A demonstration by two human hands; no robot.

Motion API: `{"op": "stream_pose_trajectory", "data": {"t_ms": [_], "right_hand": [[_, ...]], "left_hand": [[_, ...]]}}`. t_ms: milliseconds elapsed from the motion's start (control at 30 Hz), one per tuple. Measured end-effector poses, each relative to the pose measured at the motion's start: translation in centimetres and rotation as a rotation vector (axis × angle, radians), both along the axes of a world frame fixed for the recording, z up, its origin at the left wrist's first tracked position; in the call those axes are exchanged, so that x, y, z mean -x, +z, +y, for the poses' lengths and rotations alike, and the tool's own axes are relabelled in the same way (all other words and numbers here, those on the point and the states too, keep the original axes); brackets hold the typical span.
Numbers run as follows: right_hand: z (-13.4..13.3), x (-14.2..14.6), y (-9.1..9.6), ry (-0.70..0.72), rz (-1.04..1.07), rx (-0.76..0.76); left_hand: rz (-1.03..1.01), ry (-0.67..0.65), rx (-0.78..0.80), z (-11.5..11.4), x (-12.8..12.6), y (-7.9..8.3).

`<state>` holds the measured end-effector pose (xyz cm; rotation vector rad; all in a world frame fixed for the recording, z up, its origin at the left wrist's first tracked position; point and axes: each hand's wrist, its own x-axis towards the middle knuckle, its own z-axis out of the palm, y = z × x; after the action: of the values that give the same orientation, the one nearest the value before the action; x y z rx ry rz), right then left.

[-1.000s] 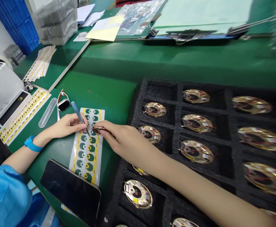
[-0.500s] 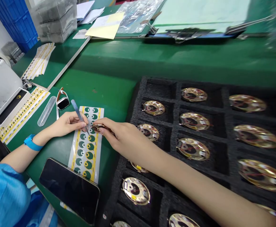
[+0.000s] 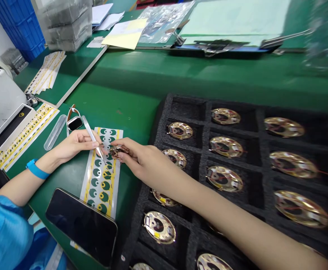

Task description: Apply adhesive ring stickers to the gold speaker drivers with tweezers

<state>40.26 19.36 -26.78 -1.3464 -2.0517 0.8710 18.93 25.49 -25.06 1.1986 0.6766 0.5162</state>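
My left hand (image 3: 78,144) is closed in a pinch on a pair of metal tweezers (image 3: 91,134). Their tips point down over a sheet of white and yellow die-cut stickers (image 3: 88,182). Close by on the right, my right hand (image 3: 144,159) grips a small gold oval electronic part (image 3: 117,151) between thumb and fingers, above the same sheet. My fingers partly cover this part. Under my right forearm lies a black foam tray (image 3: 160,125), whose compartments hold several similar gold parts (image 3: 180,130).
A black smartphone (image 3: 81,228) lies in front of the sheet. Left of my hands are a smartwatch (image 3: 75,123), a clear plastic case (image 3: 55,132) and a white device (image 3: 2,99). A clipboard with papers (image 3: 234,22) sits at the back.
The tweezers in my left hand have turned slightly, and their shaft now looks brighter. My right hand keeps its hold on the gold part. The view has shifted a little.
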Motion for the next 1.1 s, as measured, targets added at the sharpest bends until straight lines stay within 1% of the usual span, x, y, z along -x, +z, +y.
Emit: {"op": "stream_pose_trajectory", "data": {"t_ms": [67,200,267,333,433,533,633,700,1100], "right_hand": [[0.2,-0.2,-0.1,-0.004,0.161,0.099],[0.4,-0.7,0.3,0.031,0.629,0.407],[0.4,-0.8,0.8,0.047,0.765,0.523],[0.2,-0.7,1.2,0.053,0.826,0.583],[-0.2,-0.4,1.4,0.063,0.845,0.600],[-0.4,-0.2,1.4,0.064,0.839,0.594],[-0.4,-0.2,1.3,0.063,0.850,0.594],[-0.4,-0.3,1.3,0.056,0.855,0.587],[-0.6,0.1,1.1,0.041,0.861,0.458]], "left_hand": [[-0.063,0.056,0.020,-0.1,0.1,0.4],[-0.161,0.155,0.061,-0.3,0.1,0.9],[-0.175,0.186,0.065,-0.5,0.0,1.0],[-0.165,0.210,0.047,-0.6,-0.1,1.2],[-0.143,0.224,0.014,-0.8,-0.3,1.5],[-0.125,0.243,0.022,-0.8,-0.3,1.7],[-0.116,0.275,0.032,-0.7,-0.2,1.6],[-0.121,0.273,0.030,-0.6,-0.1,1.5],[-0.153,0.241,0.004,-0.6,0.0,1.4]]}}
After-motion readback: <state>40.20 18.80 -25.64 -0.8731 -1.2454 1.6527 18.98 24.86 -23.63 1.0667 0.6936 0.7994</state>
